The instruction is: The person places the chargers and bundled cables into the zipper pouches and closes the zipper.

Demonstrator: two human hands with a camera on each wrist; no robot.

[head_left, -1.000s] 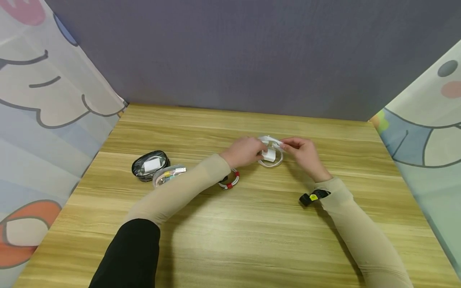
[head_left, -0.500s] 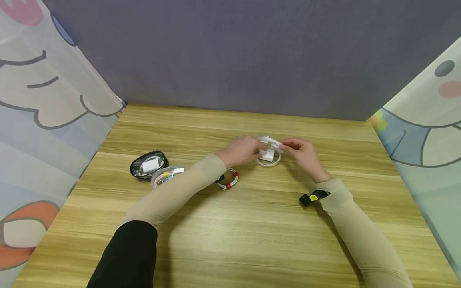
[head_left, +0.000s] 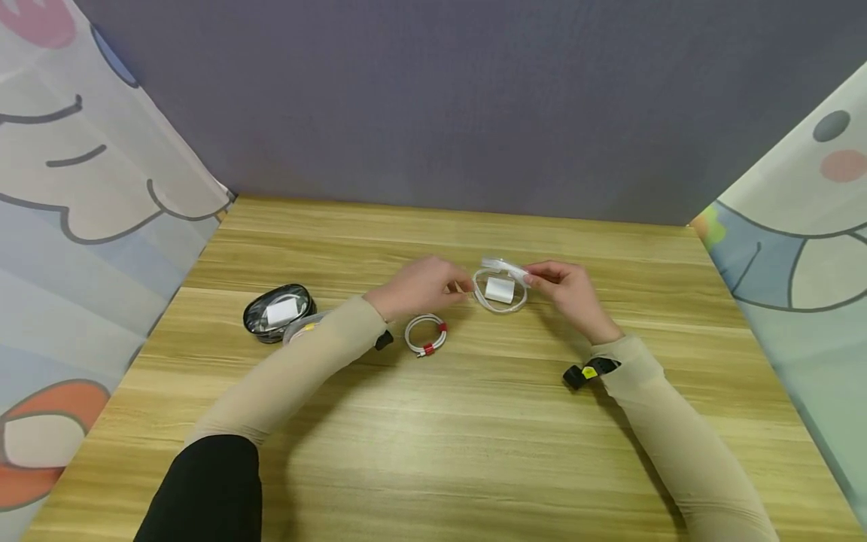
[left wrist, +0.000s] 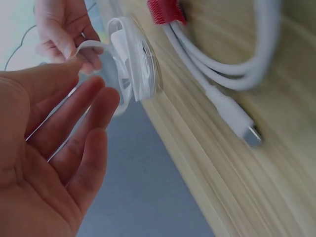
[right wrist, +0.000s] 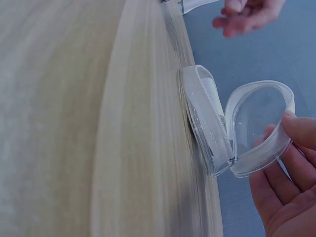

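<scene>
A small clear zip case [head_left: 482,299] with white trim lies unzipped toward the back of the table, a white charger block [head_left: 500,290] inside it. My right hand [head_left: 569,293] pinches the trim of its raised lid [right wrist: 256,158] between thumb and fingers. To the left of the case is my left hand [head_left: 421,286], its fingers loosely bent and nothing in them. In the right wrist view a gap separates that hand from the case. Nearest to it on the table, a coiled white cable [left wrist: 237,79] is bound with red straps.
At the left stands an oval black-edged clear case [head_left: 305,320] with a white block in it. Beside it, another clear case [head_left: 291,329] is mostly hidden by my left sleeve. A grey panel [head_left: 433,105] rises behind the wooden table [head_left: 488,436].
My left hand has drawn back left from the case, uncovering the charger block and the cable coil. My right hand stays on the lid.
</scene>
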